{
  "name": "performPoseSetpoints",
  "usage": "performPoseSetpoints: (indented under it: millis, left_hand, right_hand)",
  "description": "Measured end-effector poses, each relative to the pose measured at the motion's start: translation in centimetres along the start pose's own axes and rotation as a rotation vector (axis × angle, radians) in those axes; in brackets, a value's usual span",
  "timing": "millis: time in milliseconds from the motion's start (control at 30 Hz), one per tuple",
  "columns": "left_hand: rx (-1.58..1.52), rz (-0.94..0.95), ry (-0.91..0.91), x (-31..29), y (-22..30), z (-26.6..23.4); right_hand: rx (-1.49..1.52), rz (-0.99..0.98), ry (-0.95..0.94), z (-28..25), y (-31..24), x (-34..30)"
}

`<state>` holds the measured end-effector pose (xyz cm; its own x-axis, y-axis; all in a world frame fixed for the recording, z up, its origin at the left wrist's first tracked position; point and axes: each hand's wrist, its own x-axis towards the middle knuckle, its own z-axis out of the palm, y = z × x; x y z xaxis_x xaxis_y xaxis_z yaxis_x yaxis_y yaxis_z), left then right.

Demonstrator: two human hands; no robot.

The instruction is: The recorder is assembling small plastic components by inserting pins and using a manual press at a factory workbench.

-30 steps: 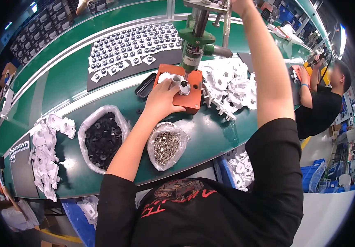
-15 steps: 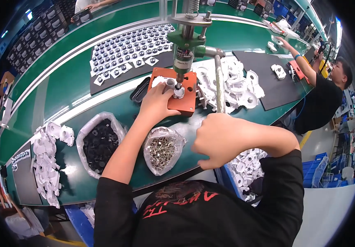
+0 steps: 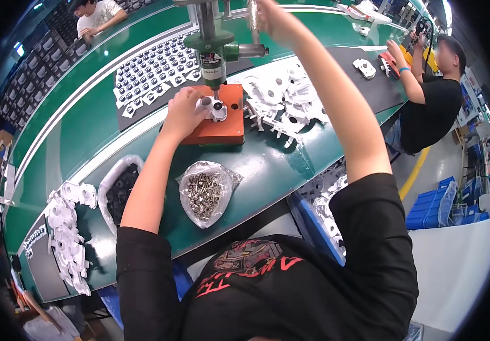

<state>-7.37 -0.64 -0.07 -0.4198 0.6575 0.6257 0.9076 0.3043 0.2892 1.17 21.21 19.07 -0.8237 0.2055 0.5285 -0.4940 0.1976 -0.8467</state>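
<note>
Half a second on, the right hand (image 3: 274,26), its grip unclear, has swung up with the lever (image 3: 253,18) to twelve o'clock, so the press (image 3: 204,43) seems between strokes, while the left hand (image 3: 185,112) holds the white part (image 3: 219,115) on the orange block (image 3: 233,123) at eleven o'clock.

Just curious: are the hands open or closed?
Left hand: on a white plastic part; grip unclear.
Right hand: at a silvery metal lever; grip unclear.

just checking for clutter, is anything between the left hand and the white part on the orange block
Nothing visible: the left hand has its fingers at the white part on the orange block. The press ram is over the black piece, not between them.
</note>
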Motion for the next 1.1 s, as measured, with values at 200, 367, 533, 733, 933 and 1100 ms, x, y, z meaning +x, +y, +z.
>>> performPoseSetpoints:
  millis: [200,367,533,733,933,1100]
  left_hand:
    - [-0.163,-0.146,-0.236,0.5,2.3,-4.6]
    - [0.202,-0.120,-0.230,1.4,0.5,-4.4]
    - [0.093,-0.504,-0.344,-0.3,-1.1,-8.1]
    - [-0.137,-1.040,-0.088,-9.5,-15.3,-13.3]
    - [-0.444,-0.885,0.169,-16.1,-21.1,-13.3]
    - [-0.514,-0.749,0.197,-15.9,-20.0,-12.8]
  right_hand:
    - [-0.493,0.035,0.137,-0.4,0.1,-13.1]
    - [-1.003,0.069,0.172,-1.4,6.3,-24.0]
    - [-1.029,0.074,0.253,-1.1,12.0,-29.1]
    - [-0.964,-0.015,0.310,-0.9,13.2,-29.0]
    - [-0.797,0.085,0.344,-0.6,13.1,-29.2]
    - [-0.713,0.087,0.356,-0.8,13.1,-29.7]
